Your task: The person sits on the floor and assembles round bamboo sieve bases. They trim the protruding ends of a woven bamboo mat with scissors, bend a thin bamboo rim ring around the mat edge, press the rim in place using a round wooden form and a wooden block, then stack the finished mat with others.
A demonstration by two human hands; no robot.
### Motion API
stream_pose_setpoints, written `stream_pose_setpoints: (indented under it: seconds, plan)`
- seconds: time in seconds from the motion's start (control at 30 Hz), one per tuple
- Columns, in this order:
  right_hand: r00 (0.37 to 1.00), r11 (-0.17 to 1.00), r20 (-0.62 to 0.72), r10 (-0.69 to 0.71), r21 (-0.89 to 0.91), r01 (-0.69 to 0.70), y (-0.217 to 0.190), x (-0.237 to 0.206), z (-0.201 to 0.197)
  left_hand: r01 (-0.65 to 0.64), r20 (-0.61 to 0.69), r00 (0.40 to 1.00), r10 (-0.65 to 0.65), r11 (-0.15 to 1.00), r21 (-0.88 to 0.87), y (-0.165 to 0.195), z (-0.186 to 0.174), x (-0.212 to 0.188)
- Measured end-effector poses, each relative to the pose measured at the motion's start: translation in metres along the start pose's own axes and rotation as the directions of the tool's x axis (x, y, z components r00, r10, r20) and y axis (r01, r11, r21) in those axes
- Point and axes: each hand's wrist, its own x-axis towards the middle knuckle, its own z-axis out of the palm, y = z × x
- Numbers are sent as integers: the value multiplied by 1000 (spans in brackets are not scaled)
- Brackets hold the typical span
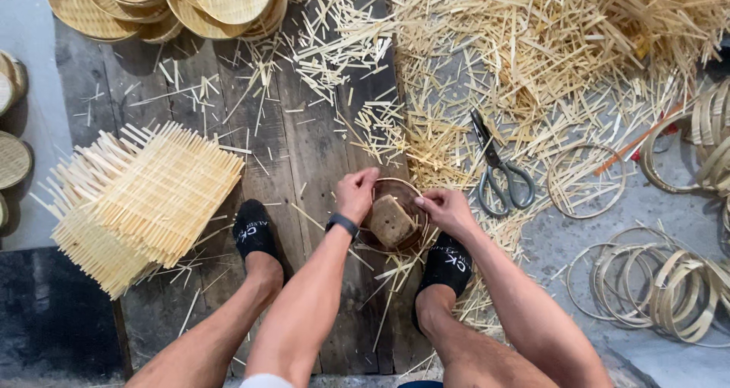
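Gripping the rim from both sides, the left hand (pixel 356 194) and right hand (pixel 447 208) hold a round brown bamboo ring (pixel 384 186) with a square wooden block (pixel 391 221) inside, low between two black-socked feet. Scissors (pixel 498 171) lie near on the right.

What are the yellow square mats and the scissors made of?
The stacked square mats look like woven bamboo strips: pale, matt, with loose ends sticking out at the edges. The scissors look like dark metal, with thin blades and grey, dull looped handles. The cut slivers piled around look like the same pale bamboo.
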Motion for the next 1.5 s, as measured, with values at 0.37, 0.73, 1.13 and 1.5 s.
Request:
stream_pose_setpoints:
  seconds: [0.37, 0.73, 1.13, 1.5]
  plan:
    - [960, 930, 212, 185, 277, -240, 23, -12, 5, 512, 181, 859, -480, 780, -360, -44, -42, -39]
    - [971, 771, 217, 99, 600, -213, 9, -32, 8, 682, 405, 705, -583, 401, -611, -36, -41, -60]
    - [984, 881, 128, 121, 444, -166, 6, -40, 32, 661, 346, 740, -576, 531, -530, -27, -17, -89]
    - [997, 926, -55, -61, 369, 77, -55, -66, 36, -213, 41, 973, 229, 948, -235, 108, -63, -85]
